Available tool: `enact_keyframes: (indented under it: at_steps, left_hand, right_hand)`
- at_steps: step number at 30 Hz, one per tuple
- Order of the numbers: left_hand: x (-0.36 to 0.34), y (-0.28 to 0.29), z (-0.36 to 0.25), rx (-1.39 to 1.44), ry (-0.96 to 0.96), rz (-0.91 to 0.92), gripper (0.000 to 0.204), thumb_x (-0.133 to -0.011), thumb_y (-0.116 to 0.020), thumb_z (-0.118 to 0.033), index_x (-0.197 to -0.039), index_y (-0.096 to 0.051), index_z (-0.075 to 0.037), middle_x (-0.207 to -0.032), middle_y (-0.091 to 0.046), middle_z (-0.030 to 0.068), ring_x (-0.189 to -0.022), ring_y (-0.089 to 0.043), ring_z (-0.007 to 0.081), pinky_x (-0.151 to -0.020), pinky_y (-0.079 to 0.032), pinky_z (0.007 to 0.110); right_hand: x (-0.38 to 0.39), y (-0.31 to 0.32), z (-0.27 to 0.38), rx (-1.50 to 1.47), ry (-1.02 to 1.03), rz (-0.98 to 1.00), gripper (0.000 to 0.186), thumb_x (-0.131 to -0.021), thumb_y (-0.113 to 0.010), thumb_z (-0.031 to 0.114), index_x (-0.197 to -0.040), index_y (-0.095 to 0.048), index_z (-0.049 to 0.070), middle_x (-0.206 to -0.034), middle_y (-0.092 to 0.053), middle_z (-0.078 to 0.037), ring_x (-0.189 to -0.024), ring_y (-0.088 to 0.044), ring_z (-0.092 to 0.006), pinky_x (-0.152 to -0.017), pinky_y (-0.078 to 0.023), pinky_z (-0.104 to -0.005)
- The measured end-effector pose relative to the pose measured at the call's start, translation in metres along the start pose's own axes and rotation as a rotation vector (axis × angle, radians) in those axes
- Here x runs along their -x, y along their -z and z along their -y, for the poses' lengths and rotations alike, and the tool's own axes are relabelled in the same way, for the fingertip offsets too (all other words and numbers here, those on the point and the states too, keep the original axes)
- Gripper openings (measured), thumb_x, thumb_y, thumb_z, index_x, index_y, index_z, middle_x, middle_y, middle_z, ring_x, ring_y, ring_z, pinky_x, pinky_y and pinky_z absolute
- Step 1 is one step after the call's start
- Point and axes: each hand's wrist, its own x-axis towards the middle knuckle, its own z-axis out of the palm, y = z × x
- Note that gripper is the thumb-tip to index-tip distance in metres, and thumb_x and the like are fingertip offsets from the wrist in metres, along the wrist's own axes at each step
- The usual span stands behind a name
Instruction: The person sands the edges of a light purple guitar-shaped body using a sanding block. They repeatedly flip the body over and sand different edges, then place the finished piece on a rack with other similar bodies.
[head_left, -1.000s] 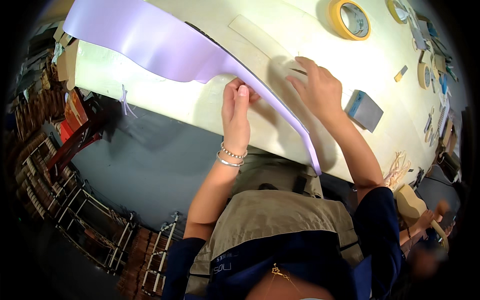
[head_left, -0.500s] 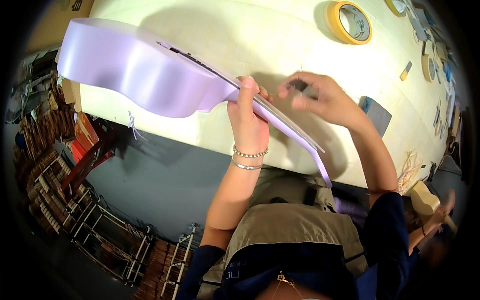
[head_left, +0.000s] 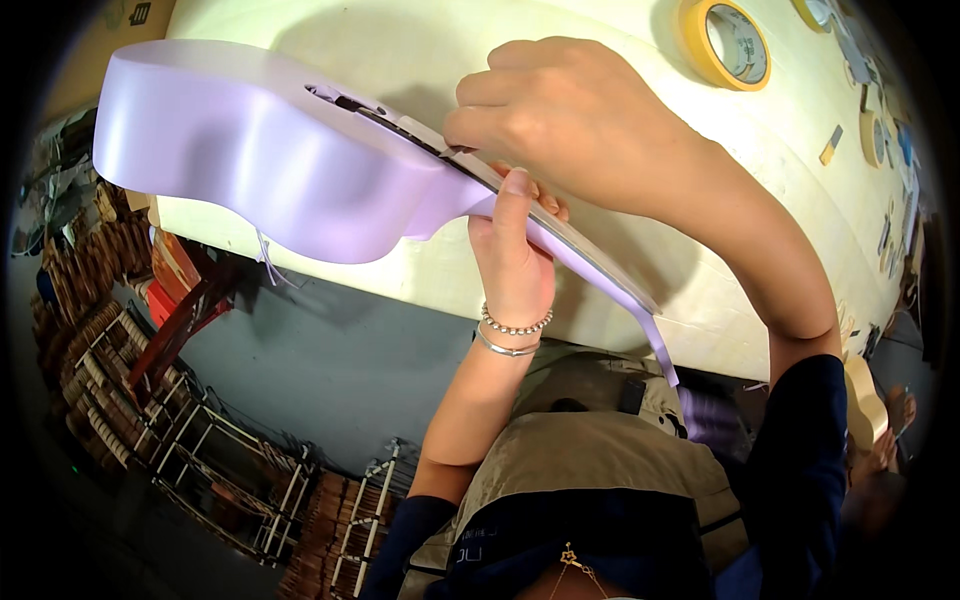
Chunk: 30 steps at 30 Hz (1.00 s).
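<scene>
A lilac ukulele (head_left: 250, 165) lies on its side over the table, its neck slanting down toward me. My left hand (head_left: 515, 235) is closed around the neck just past the body, thumb on the near side and fingertips showing over the fingerboard. Above it my right hand (head_left: 570, 120) is closed in a pinch at the fingerboard edge, near where neck meets body. A small thin dark piece (head_left: 457, 151) shows at its fingertips, touching the fingerboard side; the hand covers most of it, so its kind is unclear. The headstock (head_left: 664, 352) points at my apron.
The pale-covered table (head_left: 400, 285) holds a yellow tape roll (head_left: 725, 45), a small brush-like piece (head_left: 831, 145) and more tape rolls at right. Metal racks (head_left: 235, 480) with wooden parts stand below left. Another person's hand (head_left: 885, 450) is near a pale instrument body (head_left: 862, 400).
My right hand has swung left from beside the neck, bringing the dark piece onto the fingerboard edge. My left hand keeps its hold on the neck. The grey block is now hidden behind my right arm.
</scene>
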Motion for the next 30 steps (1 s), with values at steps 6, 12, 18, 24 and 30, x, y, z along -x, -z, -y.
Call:
enact_keyframes:
  at_steps: [6, 12, 18, 24, 30]
  left_hand:
    - [-0.002, 0.003, -0.001, 0.004, -0.022, 0.066, 0.022, -0.087, -0.057, -0.025, -0.094, -0.048, -0.007, -0.071, -0.050, 0.0011, -0.065, -0.046, 0.0097, -0.061, -0.040, 0.027]
    - [0.002, -0.003, -0.005, -0.074, -0.042, 0.022, 0.021, -0.090, -0.048, -0.027, -0.089, -0.051, -0.006, -0.073, -0.050, 0.0021, -0.066, -0.045, 0.0141, -0.060, -0.038, 0.031]
    - [0.000, 0.001, -0.004, -0.093, -0.022, 0.025, 0.022, -0.089, -0.052, -0.028, -0.090, -0.050, -0.006, -0.072, -0.050, 0.0019, -0.065, -0.046, 0.0120, -0.059, -0.039, 0.029]
    - [-0.001, 0.001, -0.002, -0.027, -0.037, -0.006, 0.023, -0.088, -0.057, -0.027, -0.089, -0.051, -0.005, -0.067, -0.052, 0.0019, -0.061, -0.049, 0.0091, -0.056, -0.040, 0.024]
    - [0.000, -0.001, -0.005, -0.050, -0.043, -0.006, 0.024, -0.087, -0.058, -0.028, -0.091, -0.051, -0.005, -0.068, -0.052, 0.0012, -0.061, -0.049, 0.0091, -0.057, -0.042, 0.024]
  right_hand:
    - [-0.007, 0.002, 0.004, 0.044, 0.017, -0.005, 0.017, -0.050, -0.065, 0.012, -0.066, -0.060, 0.010, -0.061, -0.049, 0.001, -0.061, -0.051, -0.0172, -0.050, -0.044, -0.0287]
    - [-0.008, 0.004, 0.006, 0.087, 0.024, 0.030, 0.015, -0.050, -0.064, 0.013, -0.062, -0.057, 0.011, -0.059, -0.048, 0.001, -0.060, -0.050, -0.0172, -0.049, -0.043, -0.0285]
    - [-0.008, 0.010, 0.007, 0.117, 0.026, 0.025, 0.005, -0.061, -0.063, 0.014, -0.061, -0.064, 0.009, -0.058, -0.058, -0.006, -0.062, -0.060, -0.0231, -0.049, -0.046, -0.0326]
    - [-0.019, 0.025, 0.010, 0.073, -0.003, 0.214, 0.013, -0.066, -0.059, 0.017, -0.073, -0.063, 0.006, -0.066, -0.061, -0.006, -0.069, -0.062, -0.0230, -0.057, -0.049, -0.0325]
    - [-0.019, 0.033, 0.013, 0.143, 0.064, 0.233, 0.008, -0.065, -0.059, 0.015, -0.068, -0.062, 0.007, -0.064, -0.060, -0.003, -0.066, -0.061, -0.0203, -0.055, -0.049, -0.0317]
